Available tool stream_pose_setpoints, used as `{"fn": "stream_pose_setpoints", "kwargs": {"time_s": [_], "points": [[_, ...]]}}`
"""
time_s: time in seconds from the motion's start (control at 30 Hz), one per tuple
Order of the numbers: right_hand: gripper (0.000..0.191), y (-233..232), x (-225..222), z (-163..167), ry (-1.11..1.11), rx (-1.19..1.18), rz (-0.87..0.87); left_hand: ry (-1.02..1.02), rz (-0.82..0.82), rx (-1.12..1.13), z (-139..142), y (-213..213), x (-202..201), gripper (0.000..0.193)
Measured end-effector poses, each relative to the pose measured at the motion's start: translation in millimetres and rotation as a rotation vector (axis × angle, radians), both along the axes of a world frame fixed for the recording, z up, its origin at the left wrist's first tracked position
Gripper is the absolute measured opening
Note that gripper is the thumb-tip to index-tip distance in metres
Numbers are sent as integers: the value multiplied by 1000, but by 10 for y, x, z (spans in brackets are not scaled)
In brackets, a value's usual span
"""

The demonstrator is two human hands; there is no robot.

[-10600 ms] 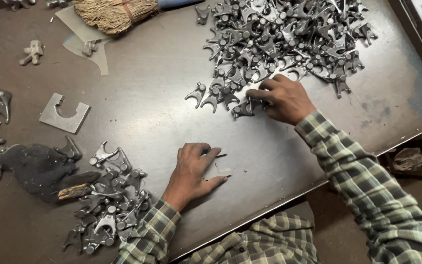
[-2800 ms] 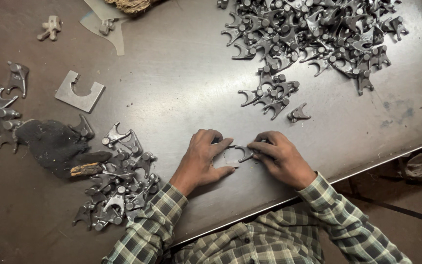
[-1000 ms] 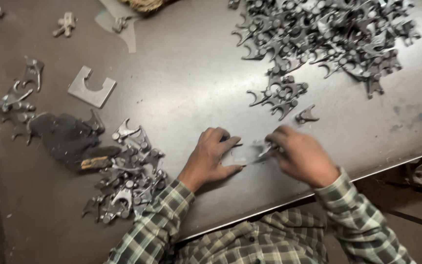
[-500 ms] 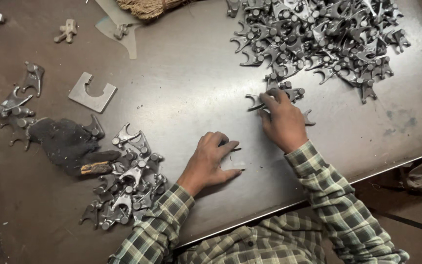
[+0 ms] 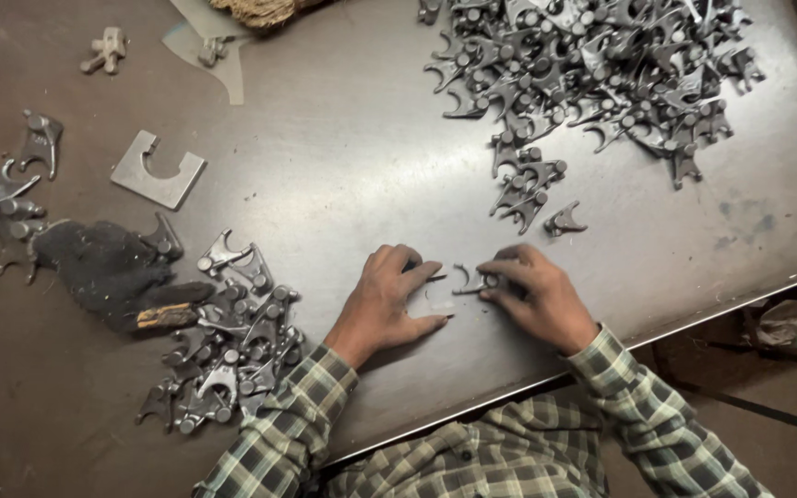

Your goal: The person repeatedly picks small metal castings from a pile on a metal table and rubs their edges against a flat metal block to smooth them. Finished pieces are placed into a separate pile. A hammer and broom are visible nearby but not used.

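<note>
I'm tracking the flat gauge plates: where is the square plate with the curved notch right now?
In the head view the notched plate lies flat on the table's upper left, above the black glove, far from both hands.

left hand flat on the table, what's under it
A thin pale flat piece pokes out between thumb and fingers of the left hand, lying on the dark metal table. The rest is covered by the palm.
</note>
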State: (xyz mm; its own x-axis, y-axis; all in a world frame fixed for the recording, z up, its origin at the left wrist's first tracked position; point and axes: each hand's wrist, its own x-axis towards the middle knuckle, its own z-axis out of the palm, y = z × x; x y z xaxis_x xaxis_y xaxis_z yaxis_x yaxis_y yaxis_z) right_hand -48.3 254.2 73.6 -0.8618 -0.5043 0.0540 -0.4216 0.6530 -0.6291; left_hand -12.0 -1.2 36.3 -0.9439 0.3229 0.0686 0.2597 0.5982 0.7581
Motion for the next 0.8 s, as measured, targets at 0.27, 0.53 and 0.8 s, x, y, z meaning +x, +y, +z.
{"fn": "stream_pose_setpoints", "kwargs": {"time_s": [0.27, 0.53, 0.8], "points": [[33, -107, 39, 32, -103, -35, 62, 22, -6, 5, 31, 10, 6, 70], [36, 204, -71, -102, -124, -98, 98, 62, -5, 23, -23, 21, 3, 69], [29, 945, -333, -65, -411, -670, -285, -31, -2, -4, -46, 62, -14, 72]]}}
